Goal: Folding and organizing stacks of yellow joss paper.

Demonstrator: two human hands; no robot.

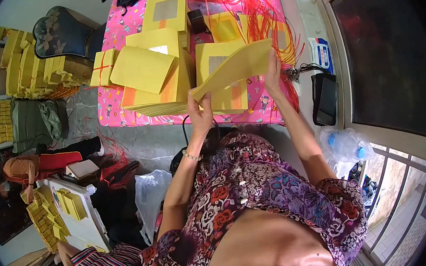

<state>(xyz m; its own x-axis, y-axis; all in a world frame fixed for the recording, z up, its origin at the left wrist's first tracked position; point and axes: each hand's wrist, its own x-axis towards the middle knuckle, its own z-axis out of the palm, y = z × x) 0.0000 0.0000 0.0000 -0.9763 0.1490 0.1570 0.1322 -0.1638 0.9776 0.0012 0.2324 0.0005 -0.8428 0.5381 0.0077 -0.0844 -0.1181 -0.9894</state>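
A thin sheaf of yellow paper [238,72] is held up slantwise over the table, bent in a curve. My left hand [200,113] pinches its near left corner between thumb and fingers. At its far right end my right hand [272,75] grips the edge, its fingers partly hidden behind the paper. Beneath the sheaf sits a stack of yellow paper with an orange stripe and a silvery square [207,61]. Beside my left hand stands a taller stack of yellow paper [135,98], with a loose folded yellow piece [143,69] lying askew on top.
Red plastic strings [263,18] spread over the back right of the pink patterned table [111,112]. A tied yellow bundle [103,69] lies at left. A phone in a dark case [325,99] rests right. Two people work on the left, near a white table [86,224] with yellow bundles.
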